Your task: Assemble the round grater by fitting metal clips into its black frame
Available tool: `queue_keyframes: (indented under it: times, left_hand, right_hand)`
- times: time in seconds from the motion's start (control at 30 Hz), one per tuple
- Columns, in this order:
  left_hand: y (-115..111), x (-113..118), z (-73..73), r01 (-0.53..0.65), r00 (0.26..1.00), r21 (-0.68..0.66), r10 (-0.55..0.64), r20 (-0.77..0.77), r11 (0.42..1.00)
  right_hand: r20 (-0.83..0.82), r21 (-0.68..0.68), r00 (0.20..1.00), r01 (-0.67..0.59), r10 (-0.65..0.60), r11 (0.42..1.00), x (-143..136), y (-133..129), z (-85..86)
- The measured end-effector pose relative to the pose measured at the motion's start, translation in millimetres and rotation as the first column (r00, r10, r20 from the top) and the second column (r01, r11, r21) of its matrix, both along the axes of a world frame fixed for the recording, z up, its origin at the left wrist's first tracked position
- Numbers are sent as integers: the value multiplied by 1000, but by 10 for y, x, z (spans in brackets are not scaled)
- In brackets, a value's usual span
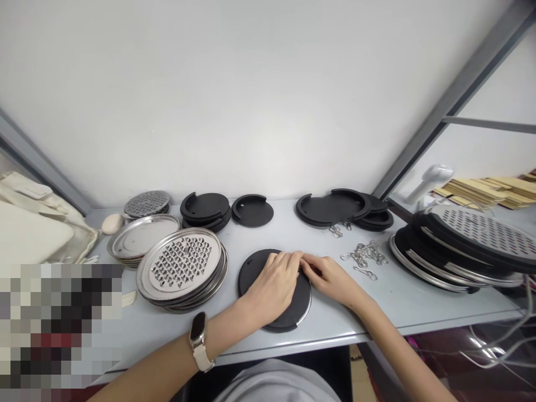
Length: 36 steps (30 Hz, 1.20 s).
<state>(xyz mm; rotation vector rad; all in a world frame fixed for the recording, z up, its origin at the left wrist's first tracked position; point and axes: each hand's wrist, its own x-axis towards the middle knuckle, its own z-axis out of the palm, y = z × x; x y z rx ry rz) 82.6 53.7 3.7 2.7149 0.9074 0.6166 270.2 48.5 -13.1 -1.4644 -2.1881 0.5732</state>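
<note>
On the shelf in front of me lies a black round cover (255, 276), with a thin silver metal rim showing at its lower right. My left hand (278, 276) lies across it, fingers together and curled toward its right edge. At that same edge, my right hand (326, 274) is closed with thumb and fingers pinched, touching the left fingertips. Whatever lies between the fingertips is hidden. To the left is a stack of round metal grater plates (180, 268). Several small metal clips (364, 254) lie in a loose heap right of my right hand.
Along the wall stand black covers (205, 206), a single black cover (252, 211) and a further group of them (333, 207). Plain metal discs (144, 234) sit behind the graters. A tall stack of covered graters (460, 251) leans at right. A cream bag (42, 218) is at left.
</note>
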Motion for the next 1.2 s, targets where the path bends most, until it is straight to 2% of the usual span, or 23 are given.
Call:
queue_keyframes:
  times: [1.2]
  left_hand:
    - [-7,11,-8,1,1000,11,-1,8,1000]
  right_hand:
    - [2,-5,1000,1,-1,1000,10,8,-13]
